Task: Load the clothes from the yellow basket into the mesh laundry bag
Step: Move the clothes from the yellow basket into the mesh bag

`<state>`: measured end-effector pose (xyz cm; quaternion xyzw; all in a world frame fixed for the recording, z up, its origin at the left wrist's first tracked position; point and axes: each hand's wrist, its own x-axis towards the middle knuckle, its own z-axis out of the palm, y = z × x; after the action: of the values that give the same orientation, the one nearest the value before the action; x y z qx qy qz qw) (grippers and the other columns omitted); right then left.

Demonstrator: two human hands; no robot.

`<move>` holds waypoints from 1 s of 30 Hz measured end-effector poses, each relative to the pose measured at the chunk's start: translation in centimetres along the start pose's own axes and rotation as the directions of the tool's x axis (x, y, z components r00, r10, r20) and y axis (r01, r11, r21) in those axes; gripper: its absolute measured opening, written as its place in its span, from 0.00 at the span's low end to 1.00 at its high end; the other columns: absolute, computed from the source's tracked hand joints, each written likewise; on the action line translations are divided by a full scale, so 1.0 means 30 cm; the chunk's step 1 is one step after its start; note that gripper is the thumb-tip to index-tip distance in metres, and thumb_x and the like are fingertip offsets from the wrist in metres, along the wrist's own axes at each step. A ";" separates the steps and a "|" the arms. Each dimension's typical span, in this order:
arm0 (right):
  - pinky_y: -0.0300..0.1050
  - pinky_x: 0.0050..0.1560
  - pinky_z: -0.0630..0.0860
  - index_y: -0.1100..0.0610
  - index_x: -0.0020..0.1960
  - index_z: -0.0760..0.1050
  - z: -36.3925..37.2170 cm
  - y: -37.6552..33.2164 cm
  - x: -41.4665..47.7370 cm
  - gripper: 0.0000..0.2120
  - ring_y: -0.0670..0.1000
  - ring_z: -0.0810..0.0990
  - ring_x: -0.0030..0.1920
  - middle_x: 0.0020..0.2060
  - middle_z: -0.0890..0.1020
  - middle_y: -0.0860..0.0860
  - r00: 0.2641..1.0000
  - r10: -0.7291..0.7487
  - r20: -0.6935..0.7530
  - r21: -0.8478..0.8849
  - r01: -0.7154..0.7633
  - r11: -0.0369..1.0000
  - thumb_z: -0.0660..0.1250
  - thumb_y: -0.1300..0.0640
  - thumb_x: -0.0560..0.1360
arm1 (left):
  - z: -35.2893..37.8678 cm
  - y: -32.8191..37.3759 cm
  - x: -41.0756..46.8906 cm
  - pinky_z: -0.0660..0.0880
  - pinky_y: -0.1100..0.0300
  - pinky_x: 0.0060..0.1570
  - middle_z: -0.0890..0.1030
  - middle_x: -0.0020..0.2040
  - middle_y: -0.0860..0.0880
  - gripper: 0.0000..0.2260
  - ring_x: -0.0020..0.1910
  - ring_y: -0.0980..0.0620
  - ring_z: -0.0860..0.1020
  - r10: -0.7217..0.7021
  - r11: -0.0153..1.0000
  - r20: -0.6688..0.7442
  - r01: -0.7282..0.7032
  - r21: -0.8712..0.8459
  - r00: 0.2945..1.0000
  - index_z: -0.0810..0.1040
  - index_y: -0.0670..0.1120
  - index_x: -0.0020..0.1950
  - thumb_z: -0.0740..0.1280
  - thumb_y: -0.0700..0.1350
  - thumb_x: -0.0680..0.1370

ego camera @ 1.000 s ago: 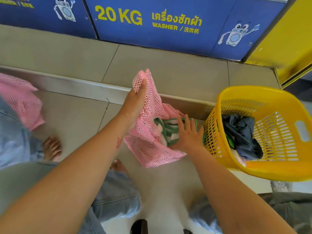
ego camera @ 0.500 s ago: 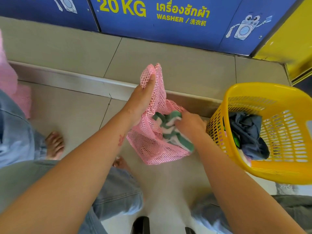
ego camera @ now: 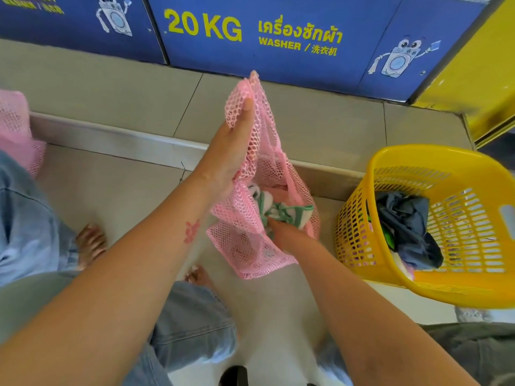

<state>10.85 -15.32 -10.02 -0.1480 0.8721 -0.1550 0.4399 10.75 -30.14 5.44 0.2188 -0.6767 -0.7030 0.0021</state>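
Bag [ego camera: 252, 224], pink mesh, mid-frame: our left hand [ego camera: 231, 151] grips its rim raised; our right hand [ego camera: 281, 232] sits inside, fingers closed on a green-striped cloth [ego camera: 278, 208]. Basket [ego camera: 434, 174] at right holds dark clothes [ego camera: 407, 227].

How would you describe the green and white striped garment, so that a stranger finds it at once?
Start at the blue washer panel marked 20 KG; below it, the left hand holds up a pink mesh laundry bag. Inside its open mouth, the right hand pushes down the green and white striped garment. The clothes in the yellow basket look mostly dark.
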 end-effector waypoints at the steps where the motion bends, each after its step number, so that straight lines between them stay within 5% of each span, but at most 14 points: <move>1: 0.56 0.72 0.63 0.51 0.78 0.52 -0.015 0.004 -0.015 0.29 0.61 0.66 0.72 0.73 0.66 0.58 1.000 -0.014 -0.007 -0.019 0.014 1.000 0.57 0.48 0.80 | -0.001 -0.002 0.001 0.69 0.42 0.71 0.75 0.72 0.50 0.34 0.70 0.49 0.74 -0.003 1.000 -0.007 0.003 -0.003 1.000 0.65 0.55 0.77 0.57 0.71 0.76; 9: 0.57 0.54 0.79 0.39 0.76 0.48 -0.197 0.003 -0.226 0.39 0.59 0.79 0.58 0.66 0.76 0.50 0.903 -0.207 -0.376 -0.152 0.160 0.975 0.65 0.41 0.72 | 0.081 -0.041 -0.064 0.64 0.40 0.73 0.68 0.77 0.47 0.37 0.75 0.45 0.69 -0.077 0.987 0.041 0.070 0.144 0.996 0.62 0.54 0.79 0.54 0.74 0.75; 13: 0.56 0.59 0.74 0.45 0.77 0.53 -0.330 0.082 -0.361 0.34 0.60 0.72 0.66 0.68 0.73 0.53 0.759 -0.108 -0.643 -0.085 0.069 0.994 0.63 0.42 0.75 | 0.149 -0.052 -0.090 0.61 0.45 0.75 0.69 0.77 0.47 0.32 0.76 0.45 0.66 -0.052 0.961 0.063 0.033 0.275 0.997 0.62 0.51 0.79 0.51 0.68 0.80; 17: 0.55 0.58 0.71 0.51 0.74 0.61 -0.411 0.253 -0.437 0.28 0.63 0.69 0.67 0.67 0.74 0.58 0.545 0.140 -0.827 0.167 0.000 0.986 0.63 0.50 0.76 | 0.224 -0.051 -0.106 0.60 0.42 0.75 0.66 0.78 0.48 0.33 0.77 0.44 0.64 -0.065 0.958 0.103 0.033 0.284 0.993 0.60 0.52 0.80 0.51 0.69 0.79; 19: 0.57 0.61 0.70 0.53 0.73 0.62 -0.413 0.349 -0.433 0.27 0.65 0.67 0.68 0.67 0.73 0.60 0.561 0.257 -0.787 0.221 -0.132 0.966 0.64 0.50 0.75 | 0.255 -0.051 -0.106 0.59 0.43 0.75 0.65 0.79 0.47 0.33 0.77 0.44 0.63 -0.059 0.956 0.103 0.026 0.291 0.993 0.59 0.52 0.80 0.50 0.68 0.80; 24: 0.61 0.67 0.64 0.53 0.73 0.61 -0.316 0.505 -0.340 0.35 0.65 0.60 0.72 0.71 0.65 0.62 0.813 0.355 -0.461 -0.027 -0.413 0.910 0.63 0.35 0.73 | 0.311 -0.065 -0.095 0.60 0.46 0.74 0.65 0.79 0.46 0.31 0.77 0.44 0.64 -0.064 0.942 0.126 0.018 0.336 0.990 0.58 0.52 0.80 0.49 0.66 0.82; 27: 0.61 0.69 0.61 0.51 0.75 0.60 -0.263 0.531 -0.284 0.27 0.63 0.58 0.73 0.73 0.64 0.60 0.848 0.357 -0.391 -0.183 -0.452 0.873 0.52 0.40 0.80 | 0.326 -0.075 -0.083 0.60 0.46 0.74 0.65 0.79 0.45 0.30 0.77 0.43 0.64 -0.065 0.939 0.134 0.015 0.344 0.989 0.57 0.51 0.81 0.49 0.65 0.82; 30: 0.60 0.70 0.59 0.54 0.68 0.70 -0.244 0.523 -0.257 0.25 0.61 0.60 0.73 0.71 0.68 0.58 0.833 0.416 -0.363 -0.239 -0.515 0.823 0.45 0.43 0.82 | 0.324 -0.081 -0.073 0.60 0.47 0.74 0.65 0.79 0.46 0.30 0.77 0.44 0.64 -0.069 0.945 0.111 0.030 0.324 0.991 0.58 0.51 0.81 0.50 0.65 0.82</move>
<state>7.38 3.00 -6.62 0.0261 0.9503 0.0850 0.2984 10.41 -20.06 3.68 0.1900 -0.7756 -0.5949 -0.0924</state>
